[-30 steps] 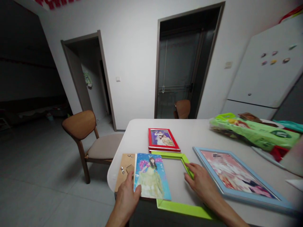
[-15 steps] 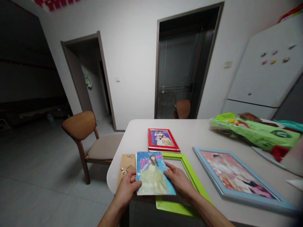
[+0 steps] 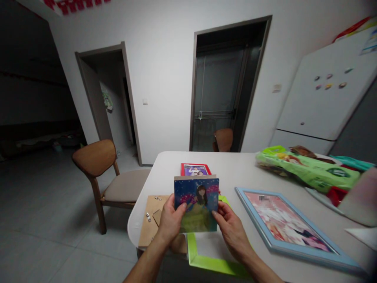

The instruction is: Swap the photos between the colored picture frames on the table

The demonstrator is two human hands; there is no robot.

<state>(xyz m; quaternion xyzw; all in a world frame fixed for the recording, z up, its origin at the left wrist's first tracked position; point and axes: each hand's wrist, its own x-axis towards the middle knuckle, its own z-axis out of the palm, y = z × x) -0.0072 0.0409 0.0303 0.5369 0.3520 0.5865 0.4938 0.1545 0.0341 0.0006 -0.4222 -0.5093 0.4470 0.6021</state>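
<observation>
Currently: photo print (image 3: 196, 208), raised nearly upright over green frame (image 3: 215, 266).
Left hand (image 3: 170, 220) and right hand (image 3: 231, 226) closed on its side edges, thumbs in front. Possible faults: pale layer (image 3: 194, 177) behind sliding loose if a thumb slackens; print bowing if squeezed inward.

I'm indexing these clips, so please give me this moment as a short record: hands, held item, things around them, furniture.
Left hand: grips the left side of a photo print
Right hand: grips its right side
Print shows: a figure in a yellow-green gown on blue
Partly hidden below: lime-green picture frame
Beside left hand: brown backing board with metal clips
Partly hidden behind print: red-framed picture
To the right: blue-framed picture
Furniture: white table, wooden chair at left
</observation>
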